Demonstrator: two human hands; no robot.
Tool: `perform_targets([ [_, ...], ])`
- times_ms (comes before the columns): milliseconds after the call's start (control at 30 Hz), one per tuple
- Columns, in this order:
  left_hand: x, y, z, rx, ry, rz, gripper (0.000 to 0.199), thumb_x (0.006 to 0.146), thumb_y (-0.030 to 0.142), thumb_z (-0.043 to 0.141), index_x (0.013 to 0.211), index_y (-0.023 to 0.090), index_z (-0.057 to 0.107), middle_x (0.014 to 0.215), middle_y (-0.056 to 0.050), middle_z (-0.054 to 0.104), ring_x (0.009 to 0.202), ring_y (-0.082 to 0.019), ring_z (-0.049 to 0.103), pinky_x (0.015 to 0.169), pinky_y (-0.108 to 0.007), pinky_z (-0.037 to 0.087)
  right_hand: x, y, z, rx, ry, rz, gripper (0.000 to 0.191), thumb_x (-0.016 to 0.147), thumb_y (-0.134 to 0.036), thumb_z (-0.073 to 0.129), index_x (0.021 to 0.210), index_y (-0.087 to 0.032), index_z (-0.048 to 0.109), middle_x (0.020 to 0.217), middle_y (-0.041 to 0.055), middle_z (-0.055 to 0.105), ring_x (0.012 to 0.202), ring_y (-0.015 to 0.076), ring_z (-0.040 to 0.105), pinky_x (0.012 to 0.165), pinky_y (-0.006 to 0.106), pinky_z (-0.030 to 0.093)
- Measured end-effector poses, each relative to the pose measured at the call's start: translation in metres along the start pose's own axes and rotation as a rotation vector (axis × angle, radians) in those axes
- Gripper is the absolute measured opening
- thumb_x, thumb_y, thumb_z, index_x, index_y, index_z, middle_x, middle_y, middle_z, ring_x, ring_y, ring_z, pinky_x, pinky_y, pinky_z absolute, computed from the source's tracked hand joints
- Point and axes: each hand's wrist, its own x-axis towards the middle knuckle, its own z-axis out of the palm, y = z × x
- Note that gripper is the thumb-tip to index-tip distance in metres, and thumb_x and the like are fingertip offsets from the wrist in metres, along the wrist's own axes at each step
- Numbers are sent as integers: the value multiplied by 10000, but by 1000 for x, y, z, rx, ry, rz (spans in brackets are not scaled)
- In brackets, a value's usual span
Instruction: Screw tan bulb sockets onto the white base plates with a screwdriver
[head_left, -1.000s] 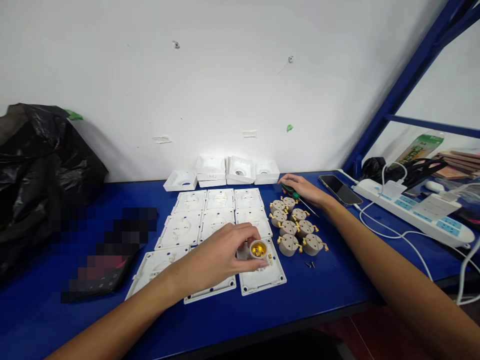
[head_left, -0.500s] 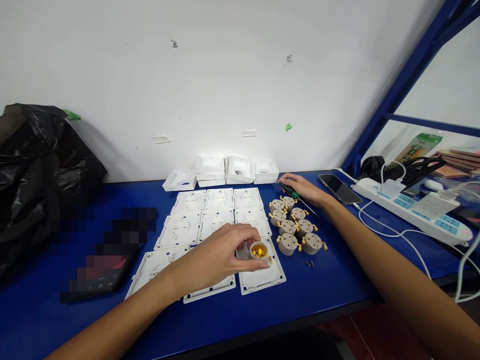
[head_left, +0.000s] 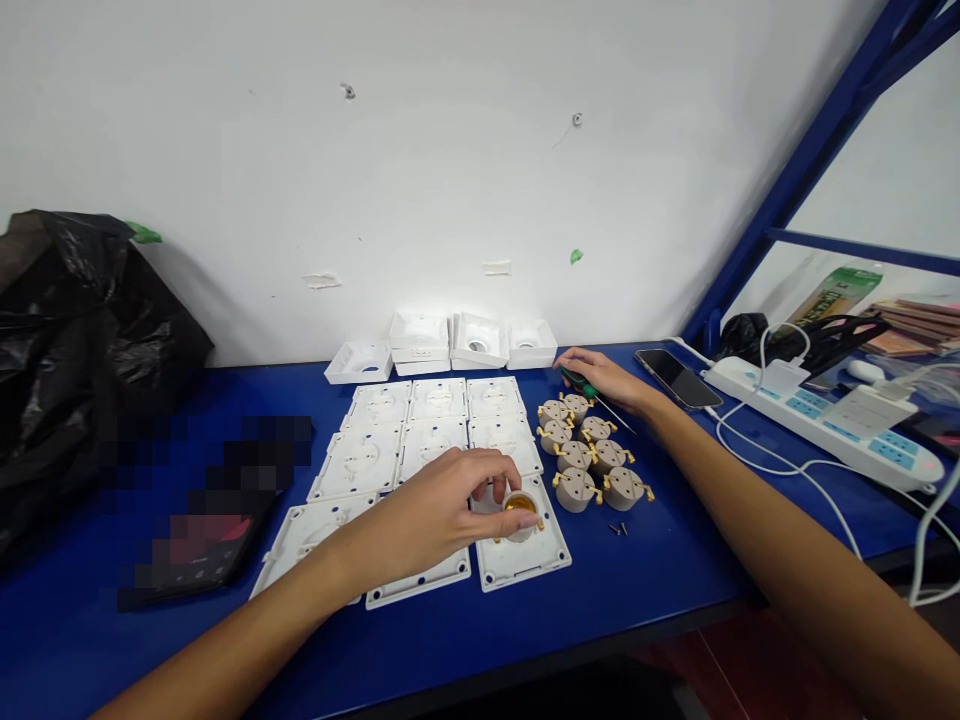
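Between the thumb and fingers of my left hand [head_left: 465, 500] is a round lamp socket [head_left: 520, 508] with a gold-coloured inside, tilted over a white square base plate [head_left: 541, 562]. Whether it touches the plate I cannot tell. My right hand [head_left: 596, 375] is closed round the green handle of a screwdriver [head_left: 580, 384], whose shaft points down to the right beside a group of sockets. Those beige sockets [head_left: 576, 488] stand in two rows with brass terminals out at their sides. Two small screws [head_left: 619, 529] lie in front of them.
More white base plates [head_left: 361, 458] lie in rows on the blue table [head_left: 480, 660]. White box covers [head_left: 420, 335] are stacked along the wall. A phone [head_left: 679, 378], a power strip [head_left: 825, 415] and white cables are at the right. A black plastic bag [head_left: 82, 330] stands left.
The socket in my left hand has tipped, so less of its gold inside shows. My right hand and the screwdriver have stayed almost in place.
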Motion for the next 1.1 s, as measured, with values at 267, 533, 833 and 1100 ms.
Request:
perform_targets([
  [267, -2, 3, 2, 93, 57, 83, 413, 998, 628, 544, 1030, 238, 674, 890, -14, 647, 827, -207, 578, 696, -297, 397, -15, -26, -9, 101, 58, -87, 197, 908, -432, 664, 917, -238, 632, 747, 0, 596, 604, 119, 472, 520, 258, 334],
  [533, 3, -7, 9, 393, 45, 314, 354, 933, 534, 711, 1035, 207, 624, 910, -10, 654, 787, -197, 562, 782, -333, 406, -53, -69, 12, 90, -435, -264, 266, 896, -442, 733, 1072, -265, 640, 862, 7, 701, 559, 94, 524, 450, 230, 359],
  [833, 4, -8, 8, 402, 23, 308, 330, 916, 498, 746, 965, 210, 592, 870, -1, 633, 744, -189, 549, 732, -314, 399, -56, -72, 14, -23, -560, -307, 186, 916, -359, 722, 1048, -231, 694, 880, 24, 732, 646, 98, 576, 507, 216, 412],
  [1100, 5, -9, 9, 406, 12, 301, 320, 925, 489, 737, 961, 206, 592, 857, -4, 621, 743, -192, 542, 718, -313, 395, -54, -70, 11, -36, -642, -346, 175, 916, -341, 728, 1064, -248, 723, 932, 31, 760, 831, 161, 689, 725, 297, 544],
])
